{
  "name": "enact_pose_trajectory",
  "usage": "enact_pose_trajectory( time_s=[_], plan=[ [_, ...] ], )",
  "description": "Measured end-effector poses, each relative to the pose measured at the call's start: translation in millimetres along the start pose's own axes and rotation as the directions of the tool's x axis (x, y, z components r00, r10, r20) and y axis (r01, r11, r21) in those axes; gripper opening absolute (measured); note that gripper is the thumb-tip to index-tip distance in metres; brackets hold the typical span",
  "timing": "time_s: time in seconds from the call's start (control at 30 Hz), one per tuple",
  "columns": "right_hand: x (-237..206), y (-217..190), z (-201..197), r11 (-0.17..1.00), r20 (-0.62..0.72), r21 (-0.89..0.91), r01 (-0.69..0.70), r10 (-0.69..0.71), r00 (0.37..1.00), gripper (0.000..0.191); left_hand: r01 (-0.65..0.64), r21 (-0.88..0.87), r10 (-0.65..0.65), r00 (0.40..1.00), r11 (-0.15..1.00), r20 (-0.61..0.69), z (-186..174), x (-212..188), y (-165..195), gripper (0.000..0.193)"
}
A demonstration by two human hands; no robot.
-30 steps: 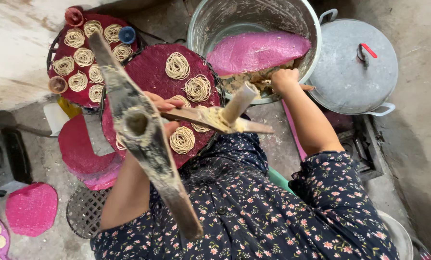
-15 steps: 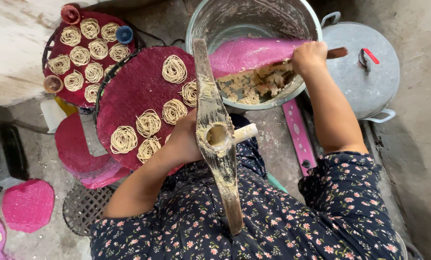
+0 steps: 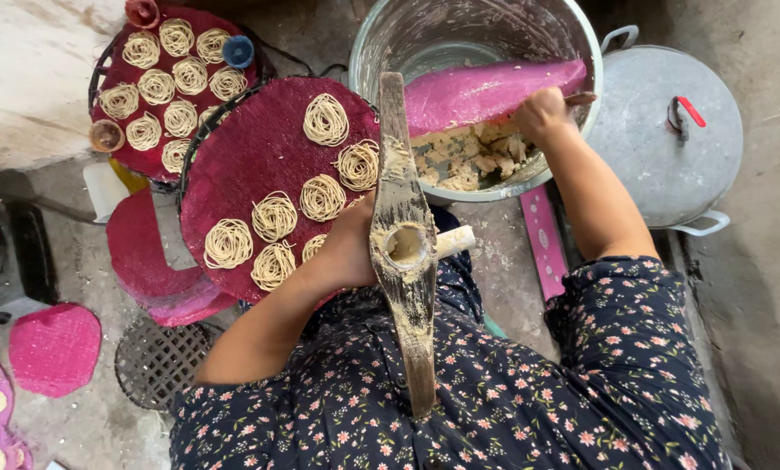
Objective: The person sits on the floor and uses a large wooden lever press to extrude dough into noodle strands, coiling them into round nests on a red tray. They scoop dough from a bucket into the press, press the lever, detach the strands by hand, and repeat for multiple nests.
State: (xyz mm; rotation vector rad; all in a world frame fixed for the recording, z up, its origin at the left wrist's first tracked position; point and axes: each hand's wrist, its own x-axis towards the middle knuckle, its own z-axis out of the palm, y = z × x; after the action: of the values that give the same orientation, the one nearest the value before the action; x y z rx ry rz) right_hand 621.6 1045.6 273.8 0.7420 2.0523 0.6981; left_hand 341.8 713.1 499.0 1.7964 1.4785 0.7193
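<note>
My left hand [image 3: 348, 251] grips a long wooden press [image 3: 405, 261] over my lap. The press has a round hole packed with pale dough, and a pale cylinder [image 3: 456, 241] juts out to its right. My right hand [image 3: 542, 113] reaches into a large metal pot [image 3: 371, 61] and is shut on a utensil handle [image 3: 581, 98]. It hovers above crumbly dough chunks [image 3: 468, 161], and a pink mat [image 3: 486, 91] leans inside the pot. Just left of the press, a round maroon mat [image 3: 233, 157] carries several coiled noodle nests [image 3: 325, 119].
A second maroon mat [image 3: 209, 19] with noodle nests lies at the back left. A metal lid with a red handle [image 3: 660, 157] sits right of the pot. Pink mats [image 3: 55, 348], a black grid [image 3: 159, 361] and a pink strip [image 3: 542, 244] lie on the floor.
The press swung from a slanted position to lie straight along my lap. My right hand moved deeper into the pot. More noodle nests now show on the near mat.
</note>
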Motion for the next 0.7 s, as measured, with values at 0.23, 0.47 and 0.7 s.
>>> enact_pose_trajectory(
  time_s=[0.23,0.47,0.7],
  plan=[
    [-6.6,-13.3,-0.5,0.977,-0.050,0.211,0.034,-0.024,0.998,0.030,-0.070,-0.167,0.057,0.995,0.984,-0.082,4.4,-6.5,-5.0,0.054],
    [-40.7,-22.1,9.3,0.896,-0.069,0.440,0.060,-0.033,0.997,0.023,-0.067,-0.082,0.063,0.996,0.994,-0.058,7.7,-6.5,-7.4,0.046],
    [-71.1,-2.4,3.1,0.834,0.051,0.551,-0.028,0.000,0.999,0.022,-0.023,-0.113,0.018,0.999,0.993,-0.043,4.6,-5.0,-8.3,0.051]
  ],
)
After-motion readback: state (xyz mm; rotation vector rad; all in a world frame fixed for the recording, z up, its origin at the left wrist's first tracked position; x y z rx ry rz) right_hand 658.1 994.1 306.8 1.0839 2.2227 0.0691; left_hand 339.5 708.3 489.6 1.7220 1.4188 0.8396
